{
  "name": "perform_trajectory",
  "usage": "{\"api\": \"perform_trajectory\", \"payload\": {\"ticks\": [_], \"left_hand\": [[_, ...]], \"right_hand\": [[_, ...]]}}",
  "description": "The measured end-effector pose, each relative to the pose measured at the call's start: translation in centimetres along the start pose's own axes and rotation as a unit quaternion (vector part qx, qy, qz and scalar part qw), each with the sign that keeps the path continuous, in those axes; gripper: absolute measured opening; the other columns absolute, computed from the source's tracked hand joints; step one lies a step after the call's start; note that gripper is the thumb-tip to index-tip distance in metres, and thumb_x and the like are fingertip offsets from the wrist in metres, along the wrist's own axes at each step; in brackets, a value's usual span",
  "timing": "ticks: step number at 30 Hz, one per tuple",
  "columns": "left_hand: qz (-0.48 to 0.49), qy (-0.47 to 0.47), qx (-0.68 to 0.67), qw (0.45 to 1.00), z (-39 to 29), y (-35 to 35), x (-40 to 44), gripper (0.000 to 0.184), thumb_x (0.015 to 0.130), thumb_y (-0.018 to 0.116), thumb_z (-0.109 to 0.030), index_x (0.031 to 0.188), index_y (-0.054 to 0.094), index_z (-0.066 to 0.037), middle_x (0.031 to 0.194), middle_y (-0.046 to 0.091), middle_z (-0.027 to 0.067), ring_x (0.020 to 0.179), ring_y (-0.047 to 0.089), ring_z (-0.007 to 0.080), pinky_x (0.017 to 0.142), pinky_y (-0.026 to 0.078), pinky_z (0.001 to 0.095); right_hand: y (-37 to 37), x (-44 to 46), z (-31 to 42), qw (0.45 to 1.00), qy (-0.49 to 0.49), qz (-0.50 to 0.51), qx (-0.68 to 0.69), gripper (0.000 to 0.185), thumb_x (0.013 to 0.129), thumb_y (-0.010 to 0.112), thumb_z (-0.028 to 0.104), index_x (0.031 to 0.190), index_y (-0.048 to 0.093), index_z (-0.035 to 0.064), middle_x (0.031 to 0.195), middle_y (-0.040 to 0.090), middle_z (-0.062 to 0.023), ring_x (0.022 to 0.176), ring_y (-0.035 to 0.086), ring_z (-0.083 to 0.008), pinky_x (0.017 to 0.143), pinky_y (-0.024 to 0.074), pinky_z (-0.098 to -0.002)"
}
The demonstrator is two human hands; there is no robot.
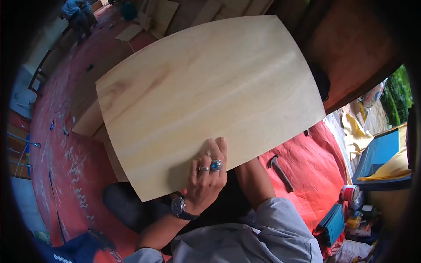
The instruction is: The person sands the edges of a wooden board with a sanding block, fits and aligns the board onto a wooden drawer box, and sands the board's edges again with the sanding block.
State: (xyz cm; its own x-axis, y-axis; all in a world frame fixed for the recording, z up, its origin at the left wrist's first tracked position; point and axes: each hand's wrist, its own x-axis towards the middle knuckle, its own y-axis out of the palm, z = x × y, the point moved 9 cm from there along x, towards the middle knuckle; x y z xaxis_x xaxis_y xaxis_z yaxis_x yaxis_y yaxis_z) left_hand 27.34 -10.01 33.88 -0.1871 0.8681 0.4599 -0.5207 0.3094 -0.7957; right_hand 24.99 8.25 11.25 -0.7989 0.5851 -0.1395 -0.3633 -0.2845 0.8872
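Note:
A large pale plywood panel (210, 96) is tilted in front of me, above my lap. My left hand (208, 173), with rings on two fingers and a watch (179, 205) on the wrist, is closed over its near edge. The fingers press on the upper face and the thumb is hidden. My right forearm (254, 182) passes beneath the panel, which covers the right hand. To the right of that arm, a claw hammer (281, 173) lies on the red sheet (307, 162).
Wooden pieces (90, 118) stand behind the panel's left side. A white-and-red can (349, 193), a teal case (331, 223) and assorted items sit at lower right. Wood shavings (79, 197) litter the red floor at left. Another person (79, 19) bends over far back.

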Motion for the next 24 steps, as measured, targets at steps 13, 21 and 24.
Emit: {"api": "perform_trajectory", "payload": {"ticks": [13, 21, 24], "left_hand": [[-0.020, -0.027, -0.136, 0.990, 1.5, 0.5, -0.4, 0.060, 0.088, 0.062, -0.005, 0.148, 0.062, -0.001, 0.134, 0.065, 0.0150, 0.096, 0.055, 0.0229, 0.099, 0.054, 0.0462], [-0.049, -0.076, -0.325, 0.941, 2.1, 1.3, -0.8, 0.080, 0.072, 0.068, 0.006, 0.151, 0.056, 0.001, 0.135, 0.060, 0.0202, 0.128, 0.056, 0.0366, 0.116, 0.043, 0.0637], [-0.053, -0.086, -0.337, 0.936, 2.4, 1.8, -1.2, 0.084, 0.070, 0.069, 0.006, 0.153, 0.055, 0.000, 0.135, 0.060, 0.0206, 0.128, 0.057, 0.0375, 0.116, 0.044, 0.0638]], "right_hand": [[1.3, 0.9, 0.8, 0.999, -0.009, 0.017, -0.033, 0.085, 0.106, 0.048, 0.063, 0.171, 0.021, 0.0145, 0.173, 0.030, -0.0099, 0.152, 0.036, -0.0333, 0.118, 0.0349, -0.0567], [2.9, 1.6, 1.6, 0.998, -0.005, 0.044, -0.053, 0.086, 0.106, 0.050, 0.060, 0.171, 0.020, 0.0127, 0.174, 0.027, -0.0100, 0.154, 0.032, -0.0337, 0.119, 0.0340, -0.0565], [3.2, 1.8, 1.3, 0.997, -0.002, 0.047, -0.058, 0.086, 0.106, 0.050, 0.060, 0.171, 0.020, 0.0120, 0.174, 0.026, -0.0100, 0.155, 0.031, -0.0339, 0.120, 0.0336, -0.0564]]}}
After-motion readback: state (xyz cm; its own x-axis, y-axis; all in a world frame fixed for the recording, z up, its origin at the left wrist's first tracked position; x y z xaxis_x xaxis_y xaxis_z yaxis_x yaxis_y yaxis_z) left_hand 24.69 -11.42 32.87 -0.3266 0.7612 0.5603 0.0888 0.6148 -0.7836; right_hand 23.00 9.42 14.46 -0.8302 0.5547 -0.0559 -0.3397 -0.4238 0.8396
